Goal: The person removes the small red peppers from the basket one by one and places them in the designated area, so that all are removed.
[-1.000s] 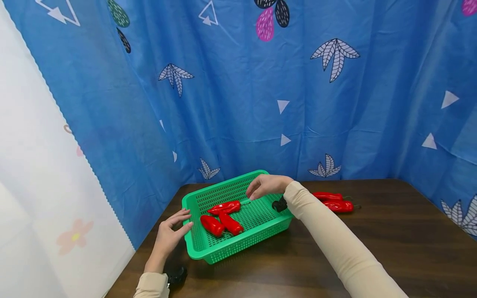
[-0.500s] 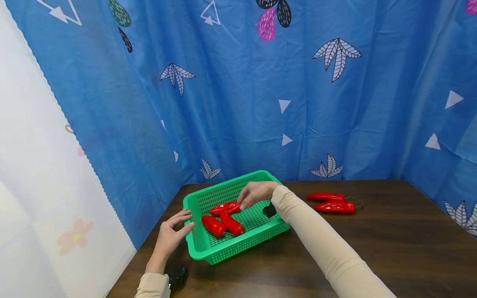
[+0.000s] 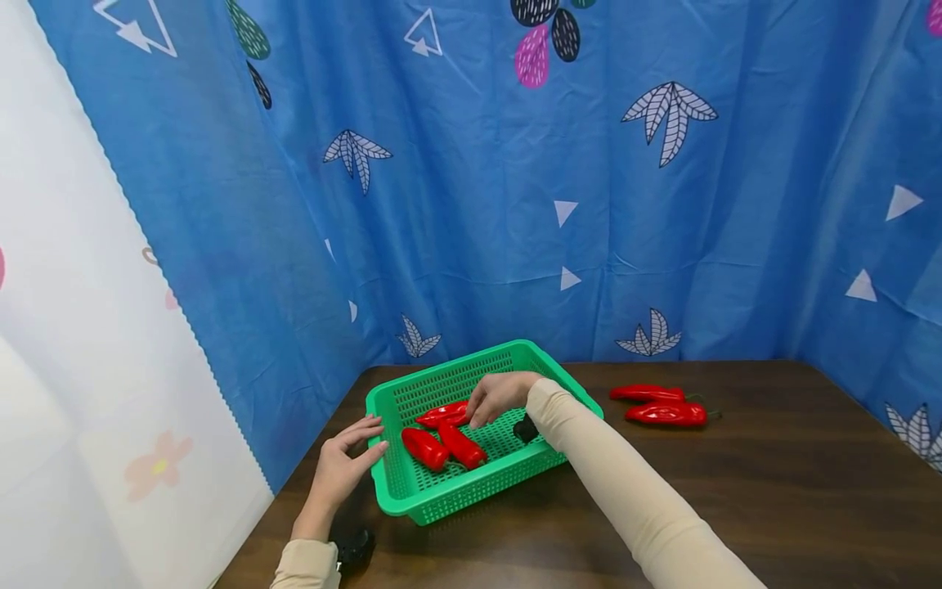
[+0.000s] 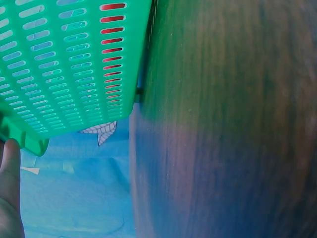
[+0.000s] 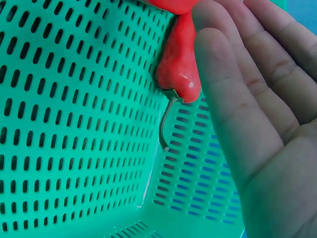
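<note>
While one red pepper (image 3: pixel 444 414) lies at the right hand (image 3: pixel 502 395), grip unclear, left hand (image 3: pixel 340 464) relaxed against green basket (image 3: pixel 486 488).

Both the left hand (image 3: pixel 344 463) and right hand (image 3: pixel 500 396) are bare, below plain cream sleeves: the left sleeve (image 3: pixel 303 564) and the lightly creased right sleeve (image 3: pixel 625 491). Each wrist carries a black device, the left device (image 3: pixel 356 550) rounded, the right device (image 3: pixel 525 429) partly hidden.
</note>
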A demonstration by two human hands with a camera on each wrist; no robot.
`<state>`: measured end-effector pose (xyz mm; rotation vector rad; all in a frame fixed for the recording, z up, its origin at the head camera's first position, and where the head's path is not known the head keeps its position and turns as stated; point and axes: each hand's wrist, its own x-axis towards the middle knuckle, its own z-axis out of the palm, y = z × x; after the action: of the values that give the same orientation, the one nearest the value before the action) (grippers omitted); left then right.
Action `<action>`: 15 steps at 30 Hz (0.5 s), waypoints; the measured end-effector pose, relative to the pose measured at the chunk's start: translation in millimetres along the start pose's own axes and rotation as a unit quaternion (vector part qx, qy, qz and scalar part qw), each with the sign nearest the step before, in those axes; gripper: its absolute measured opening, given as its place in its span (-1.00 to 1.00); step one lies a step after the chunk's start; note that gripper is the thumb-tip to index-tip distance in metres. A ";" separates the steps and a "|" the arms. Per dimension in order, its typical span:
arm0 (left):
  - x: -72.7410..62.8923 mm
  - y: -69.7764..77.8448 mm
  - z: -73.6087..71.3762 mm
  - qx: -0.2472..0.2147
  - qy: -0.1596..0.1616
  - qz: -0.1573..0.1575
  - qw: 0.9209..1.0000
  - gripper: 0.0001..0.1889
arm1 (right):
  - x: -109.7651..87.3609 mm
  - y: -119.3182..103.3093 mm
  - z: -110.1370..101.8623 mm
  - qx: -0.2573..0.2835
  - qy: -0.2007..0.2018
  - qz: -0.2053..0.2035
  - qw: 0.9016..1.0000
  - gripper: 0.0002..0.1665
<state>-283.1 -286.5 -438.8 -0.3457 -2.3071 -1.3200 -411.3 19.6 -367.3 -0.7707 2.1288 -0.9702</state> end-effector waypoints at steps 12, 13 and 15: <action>0.6 0.9 0.8 0.007 0.002 -0.008 1.000 -0.67 | -0.8 -3.5 10.5 -0.056 0.012 0.022 0.998 -0.47; 0.6 0.4 0.8 0.009 0.001 -0.009 1.000 -0.67 | -0.3 -3.8 11.0 -0.060 0.012 0.025 0.998 -0.47; 0.5 -1.0 0.8 0.013 0.002 -0.009 1.000 -0.67 | 1.6 -3.4 11.2 -0.068 0.011 0.030 0.997 -0.49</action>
<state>-284.2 -286.4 -439.6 -0.3160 -2.3272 -1.2968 -402.9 11.9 -370.8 -0.7612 2.2417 -0.8117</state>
